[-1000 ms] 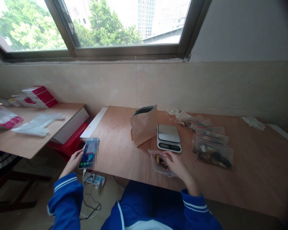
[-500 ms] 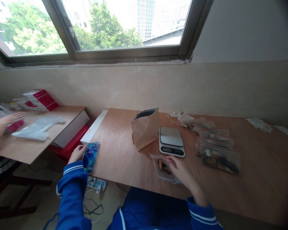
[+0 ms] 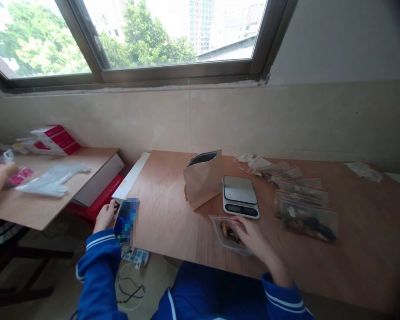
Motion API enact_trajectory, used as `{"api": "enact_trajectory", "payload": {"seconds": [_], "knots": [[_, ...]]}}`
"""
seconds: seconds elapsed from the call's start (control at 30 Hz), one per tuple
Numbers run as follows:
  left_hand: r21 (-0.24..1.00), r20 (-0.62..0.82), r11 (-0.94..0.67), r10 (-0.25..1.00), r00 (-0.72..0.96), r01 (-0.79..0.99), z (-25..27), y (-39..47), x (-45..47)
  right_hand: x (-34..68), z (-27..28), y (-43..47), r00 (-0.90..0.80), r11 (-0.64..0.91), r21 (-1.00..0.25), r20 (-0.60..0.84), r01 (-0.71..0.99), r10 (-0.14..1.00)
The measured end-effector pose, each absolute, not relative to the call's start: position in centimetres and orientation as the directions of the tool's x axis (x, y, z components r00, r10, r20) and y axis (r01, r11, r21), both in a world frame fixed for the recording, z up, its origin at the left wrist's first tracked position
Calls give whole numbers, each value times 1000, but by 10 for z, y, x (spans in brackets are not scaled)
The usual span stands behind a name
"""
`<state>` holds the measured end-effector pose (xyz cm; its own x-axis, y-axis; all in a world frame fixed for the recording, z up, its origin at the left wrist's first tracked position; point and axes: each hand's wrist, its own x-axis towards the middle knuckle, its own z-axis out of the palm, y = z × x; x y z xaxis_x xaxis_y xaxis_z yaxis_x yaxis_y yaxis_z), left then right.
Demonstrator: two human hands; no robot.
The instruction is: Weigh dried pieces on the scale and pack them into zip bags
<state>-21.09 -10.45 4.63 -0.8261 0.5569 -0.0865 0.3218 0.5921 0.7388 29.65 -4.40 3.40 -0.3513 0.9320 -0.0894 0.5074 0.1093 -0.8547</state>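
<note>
At the table's left front corner lies a phone (image 3: 125,220), its screen partly pixelated. My left hand (image 3: 106,216) is close beside the phone's left edge, fingers loosely bent and apart, not around it. With its fingers closed, my right hand (image 3: 248,233) pinches the red-edged mouth of a clear zip bag (image 3: 222,238) on the table. Brown dried pieces, perhaps mushrooms, show inside that bag. Just behind it stands a white digital kitchen scale (image 3: 240,195) with a bare metal plate. An upright brown paper bag (image 3: 203,182), its top open, is left of the scale.
Several filled zip bags (image 3: 308,220) overlap to the right of the scale. White scraps (image 3: 364,172) lie at the back right. On a neighbouring table (image 3: 93,162) are a clear plastic bag (image 3: 53,180) and a co-worker's hand (image 3: 0,178). A power strip (image 3: 136,255) is below the table.
My left hand has drawn slightly left off the phone's edge, and the app icons are gone from its screen. My right hand keeps its pinch on the zip bag. The co-worker's hand has shifted.
</note>
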Motion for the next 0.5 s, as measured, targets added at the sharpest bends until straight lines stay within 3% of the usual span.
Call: {"api": "enact_trajectory", "payload": {"seconds": [0.1, 0.2, 0.3, 0.33, 0.43, 0.5], "knots": [[802, -47, 518, 551, -833, 298, 53, -108, -179, 293, 41, -46, -348, 108, -856, -88, 506, 933], [905, -72, 347, 693, -718, 244, 43, -106, -110, 281, 50, -48, -319, 66, -907, -78, 416, 945], [978, -159, 207, 844, -512, 38, 21, -103, -16, 263, 59, -48, -311, -5, -964, -91, 266, 946], [951, -234, 135, 903, -361, -277, 13, -102, 15, 257, 61, -47, -317, -16, -972, -92, 235, 944], [824, -278, 177, 954, -112, -538, -3, -99, 94, 243, 66, -43, -331, 10, -966, -79, 260, 940], [707, -278, 134, 956, -98, -694, -8, -95, 128, 239, 69, -41, -322, 105, -933, -12, 344, 947]]}}
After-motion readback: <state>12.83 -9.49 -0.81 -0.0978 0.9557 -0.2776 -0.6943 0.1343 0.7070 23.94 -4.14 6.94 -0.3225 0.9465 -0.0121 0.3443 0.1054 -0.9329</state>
